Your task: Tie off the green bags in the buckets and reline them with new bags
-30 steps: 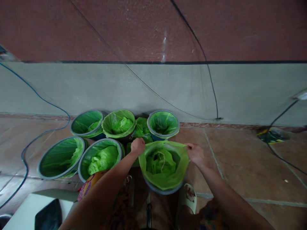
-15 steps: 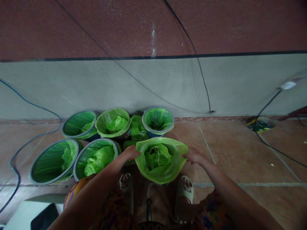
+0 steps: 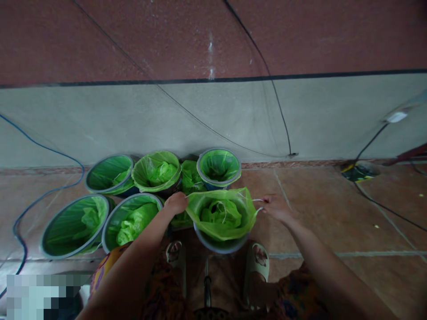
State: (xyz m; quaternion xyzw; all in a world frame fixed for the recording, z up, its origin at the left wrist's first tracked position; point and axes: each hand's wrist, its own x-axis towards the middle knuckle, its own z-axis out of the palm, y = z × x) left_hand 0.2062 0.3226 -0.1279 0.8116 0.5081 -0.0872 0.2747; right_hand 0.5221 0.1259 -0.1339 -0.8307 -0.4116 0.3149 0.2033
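Between my feet stands a bin with a grey rim, which shows at the front. A green drawstring bin bag lines it, its mouth pulled up and stretched sideways; more crumpled green plastic lies inside. My left hand is closed at the left corner of the bag's mouth; whether it pinches plastic or string there is hard to see. On the other side my right hand pinches the white drawstring, drawn out in loops from the bag's edge.
Several lined bins, such as a front-left bin and a back bin, stand left and behind by the wall. A blue cable runs at left. Black cables and a dark bundle lie at right.
The bag's edge has come up off the front of the bin, baring the grey rim. White drawstring loops now stretch to my right hand. My left hand moved slightly left and up.
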